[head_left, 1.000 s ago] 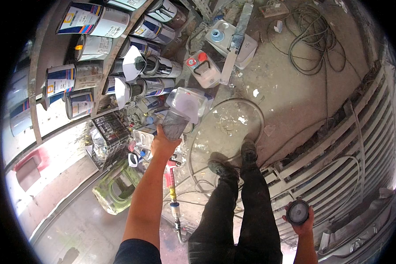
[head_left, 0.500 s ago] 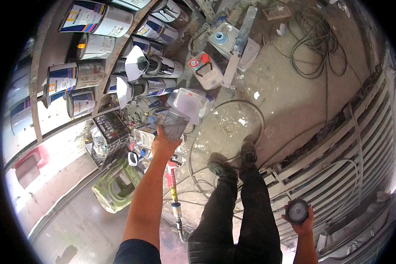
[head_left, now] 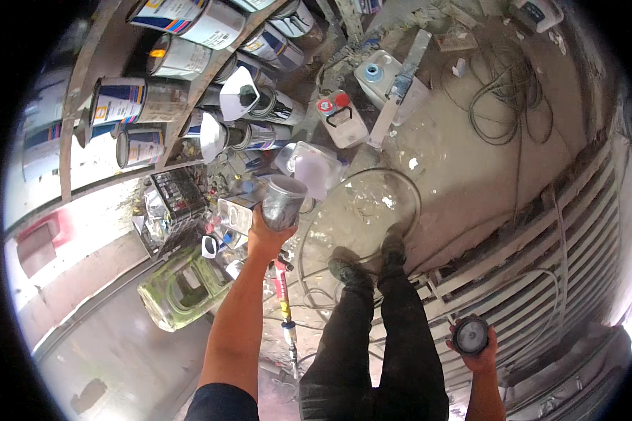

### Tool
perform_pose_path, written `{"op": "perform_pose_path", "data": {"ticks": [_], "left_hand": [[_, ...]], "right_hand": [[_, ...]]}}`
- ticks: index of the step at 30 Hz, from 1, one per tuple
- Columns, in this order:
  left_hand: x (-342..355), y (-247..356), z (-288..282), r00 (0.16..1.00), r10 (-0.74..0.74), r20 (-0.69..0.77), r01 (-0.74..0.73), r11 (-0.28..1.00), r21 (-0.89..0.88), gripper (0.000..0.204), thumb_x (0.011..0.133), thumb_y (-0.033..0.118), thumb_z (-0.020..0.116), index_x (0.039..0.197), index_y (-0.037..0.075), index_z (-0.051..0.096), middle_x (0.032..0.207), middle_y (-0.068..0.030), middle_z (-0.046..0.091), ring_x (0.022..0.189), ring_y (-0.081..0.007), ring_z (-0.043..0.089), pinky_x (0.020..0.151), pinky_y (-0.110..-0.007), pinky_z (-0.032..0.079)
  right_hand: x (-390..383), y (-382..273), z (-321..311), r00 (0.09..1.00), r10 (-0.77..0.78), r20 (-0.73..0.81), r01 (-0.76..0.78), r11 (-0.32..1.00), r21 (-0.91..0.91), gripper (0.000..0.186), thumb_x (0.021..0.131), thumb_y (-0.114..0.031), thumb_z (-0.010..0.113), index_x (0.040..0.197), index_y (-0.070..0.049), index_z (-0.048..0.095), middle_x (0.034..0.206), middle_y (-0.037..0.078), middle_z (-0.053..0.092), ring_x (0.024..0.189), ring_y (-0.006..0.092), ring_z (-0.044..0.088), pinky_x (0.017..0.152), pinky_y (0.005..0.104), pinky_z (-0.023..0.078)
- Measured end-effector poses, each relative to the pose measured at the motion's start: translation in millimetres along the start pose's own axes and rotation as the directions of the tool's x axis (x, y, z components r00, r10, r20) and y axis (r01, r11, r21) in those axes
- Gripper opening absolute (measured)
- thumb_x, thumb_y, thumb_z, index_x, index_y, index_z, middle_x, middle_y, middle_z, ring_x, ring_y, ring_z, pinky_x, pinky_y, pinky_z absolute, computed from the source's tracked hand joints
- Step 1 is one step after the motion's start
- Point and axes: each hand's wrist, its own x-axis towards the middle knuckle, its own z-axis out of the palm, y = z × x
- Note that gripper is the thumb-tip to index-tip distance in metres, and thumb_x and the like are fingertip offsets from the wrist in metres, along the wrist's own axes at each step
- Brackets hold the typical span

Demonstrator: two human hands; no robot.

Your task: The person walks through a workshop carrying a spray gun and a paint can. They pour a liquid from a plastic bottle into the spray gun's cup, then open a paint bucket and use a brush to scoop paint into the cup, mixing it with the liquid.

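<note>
My left hand grips a translucent grey-stained cup, held out above the cluttered floor left of my feet. My right hand, low on the right, has its fingers round a black round lid-like piece with a grey centre. Just below my left hand is a red tool with a yellow fitting and a filter-like piece on a hose. A clear container with pale lilac residue lies beyond the cup. A white plastic canister is partly behind my left hand.
Paint cans line racks at upper left, near a black crate and a green jerrycan. Two more canisters lie ahead. Coiled hoses lie on the floor. A slatted metal rack runs along the right.
The cup in my left hand has tipped more upright, showing its round top. The view has shifted slightly, moving the upper surroundings lower in the picture. My right hand still holds the round piece.
</note>
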Motion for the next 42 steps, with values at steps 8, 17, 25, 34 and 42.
{"op": "perform_pose_path", "data": {"ticks": [8, 17, 25, 34, 42], "left_hand": [[-32.8, -40.4, -29.0, 0.998, 0.069, -0.008, -0.064, 0.864, -0.5, 0.104, 0.058, 0.026, 0.091, 0.141, 0.0, 0.034, 0.122, -0.0172, 0.06, 0.111, -0.0236, 0.059, 0.097, -0.036, 0.047], [-141.5, -126.4, -90.6, 0.945, 0.28, -0.169, -0.297, 0.518, -0.802, 0.105, 0.052, 0.016, 0.093, 0.138, 0.0, 0.035, 0.128, -0.0113, 0.054, 0.118, -0.0209, 0.052, 0.102, -0.036, 0.041], [-343.4, -266.2, -126.8, 0.88, -0.001, -0.476, -0.402, 0.532, -0.745, 0.113, 0.049, 0.027, 0.097, 0.14, 0.004, 0.035, 0.135, -0.0131, 0.048, 0.126, -0.0249, 0.049, 0.106, -0.04, 0.039], [-633.2, -405.5, -46.3, 0.614, -0.712, -0.339, -0.343, 0.146, -0.928, 0.108, 0.05, 0.024, 0.095, 0.139, 0.005, 0.037, 0.134, -0.0121, 0.05, 0.124, -0.0246, 0.05, 0.106, -0.039, 0.04], [-854.7, -426.8, -6.4, 0.143, -0.986, -0.089, -0.189, 0.061, -0.98, 0.092, 0.05, 0.019, 0.093, 0.129, 0.004, 0.05, 0.122, -0.0107, 0.059, 0.112, -0.0214, 0.057, 0.096, -0.037, 0.046]], "right_hand": [[0.6, -14.9, 46.1, 0.996, 0.001, 0.086, 0.01, 0.992, -0.125, 0.062, 0.091, -0.057, 0.05, 0.134, -0.013, 0.049, 0.127, 0.018, 0.057, 0.119, 0.0399, 0.055, 0.086, 0.0617, 0.053], [-1.2, 4.4, 161.3, 0.926, 0.205, 0.317, -0.072, 0.921, -0.384, 0.068, 0.088, -0.057, 0.057, 0.137, -0.011, 0.045, 0.132, 0.022, 0.052, 0.124, 0.0417, 0.051, 0.09, 0.0649, 0.049], [-32.0, 127.8, 281.2, 0.672, 0.671, 0.313, -0.262, 0.611, -0.747, 0.071, 0.089, -0.052, 0.059, 0.142, -0.01, 0.038, 0.141, 0.024, 0.044, 0.13, 0.0444, 0.044, 0.095, 0.0661, 0.046], [-153.8, 409.3, 277.4, 0.16, 0.94, -0.301, -0.307, -0.243, -0.92, 0.079, 0.08, -0.046, 0.072, 0.142, -0.006, 0.041, 0.141, 0.027, 0.043, 0.131, 0.0444, 0.043, 0.1, 0.0651, 0.042], [-310.1, 617.3, 156.0, -0.226, 0.548, -0.806, 0.027, -0.823, -0.567, 0.081, 0.084, -0.046, 0.068, 0.145, -0.004, 0.035, 0.148, 0.024, 0.035, 0.135, 0.046, 0.037, 0.102, 0.0629, 0.041]]}}
